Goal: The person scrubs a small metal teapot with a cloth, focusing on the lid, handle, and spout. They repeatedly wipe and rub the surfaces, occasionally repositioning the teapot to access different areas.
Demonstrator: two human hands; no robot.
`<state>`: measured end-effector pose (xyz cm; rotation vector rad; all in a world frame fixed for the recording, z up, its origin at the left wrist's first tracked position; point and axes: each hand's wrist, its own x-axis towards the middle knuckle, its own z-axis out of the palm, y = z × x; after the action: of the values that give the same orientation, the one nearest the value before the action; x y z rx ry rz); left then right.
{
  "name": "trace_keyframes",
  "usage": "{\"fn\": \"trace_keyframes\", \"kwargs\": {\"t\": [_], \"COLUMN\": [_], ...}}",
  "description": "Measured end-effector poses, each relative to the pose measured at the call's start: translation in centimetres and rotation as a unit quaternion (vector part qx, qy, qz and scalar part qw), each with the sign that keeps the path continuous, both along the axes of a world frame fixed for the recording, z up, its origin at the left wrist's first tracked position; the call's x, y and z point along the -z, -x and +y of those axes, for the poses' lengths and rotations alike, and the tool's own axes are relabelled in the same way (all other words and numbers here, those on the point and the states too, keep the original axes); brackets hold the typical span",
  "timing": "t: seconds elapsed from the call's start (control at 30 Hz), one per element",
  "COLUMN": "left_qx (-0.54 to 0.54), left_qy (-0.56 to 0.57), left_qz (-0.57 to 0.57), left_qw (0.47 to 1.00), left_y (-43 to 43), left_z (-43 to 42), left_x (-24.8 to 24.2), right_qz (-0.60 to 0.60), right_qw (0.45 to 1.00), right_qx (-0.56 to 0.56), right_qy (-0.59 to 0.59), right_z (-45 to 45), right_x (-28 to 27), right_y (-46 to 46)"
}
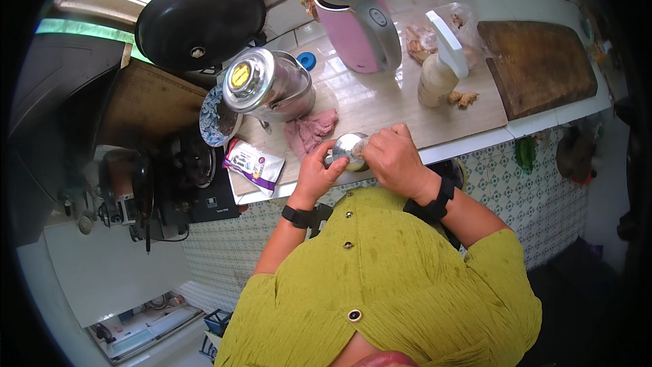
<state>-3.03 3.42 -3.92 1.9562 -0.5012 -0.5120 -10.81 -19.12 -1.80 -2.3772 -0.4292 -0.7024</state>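
Observation:
My left hand is curled around a small round container with a shiny metal top, close to the front edge of the counter. My right hand reaches in from the other side, its fingers pinched on a pale, crumpled scrap against that metal top. Whether the scrap is cloth or thin plastic I cannot tell. Just beyond my left hand lies a crumpled pink cloth. A white and purple packet that bears writing lies to its left.
Behind the cloth stands a lidded metal pot, beside a blue-patterned bowl. A pink electric kettle, lid up, stands farther back near a blue cap. To the right are a spray bottle, ginger and a wooden chopping board.

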Motion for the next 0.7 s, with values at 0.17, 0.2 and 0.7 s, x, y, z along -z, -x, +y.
{"fn": "trace_keyframes", "kwargs": {"t": [0.17,0.2,0.7], "left_qx": [-0.006,-0.006,0.015], "left_qy": [-0.025,-0.037,-0.056], "left_qz": [-0.062,-0.054,0.078], "left_qw": [0.998,0.998,0.995], "left_y": [0.2,0.2,1.8], "left_z": [0.0,0.1,0.6], "left_x": [0.5,0.6,0.2], "right_qz": [0.061,0.087,0.222], "right_qw": [0.998,0.996,0.876], "right_qx": [-0.021,-0.031,0.117], "right_qy": [-0.001,-0.017,-0.411], "right_z": [-0.2,-0.6,-3.2], "right_x": [1.2,1.4,4.4], "right_y": [2.4,2.8,3.7]}}
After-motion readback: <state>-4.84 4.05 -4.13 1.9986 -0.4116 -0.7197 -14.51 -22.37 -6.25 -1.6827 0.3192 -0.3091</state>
